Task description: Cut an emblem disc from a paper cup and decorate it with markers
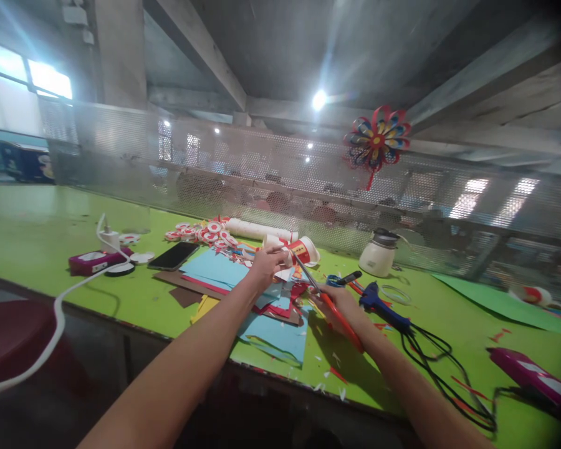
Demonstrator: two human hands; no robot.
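Observation:
My left hand (267, 267) reaches over the paper pile with its fingers closed on a red-and-white paper cup (307, 251) lying on its side. My right hand (342, 307) grips a pair of scissors (330, 300) by the orange-red handles. The scissor blades point up and left, and their tips lie over the near side of the cup. Below my hands are light blue paper sheets (217, 267), with red and brown sheets under them. Paper scraps lie about my right hand, which hides part of the handles.
A blue glue gun (383, 307) with a black cord lies to the right, near a white jug (378, 254). At left are a phone (174, 256), a purple power strip (96, 260) and red-and-white paper discs (210, 234). Behind stands a perforated metal screen (262, 181), where a paper flower hangs.

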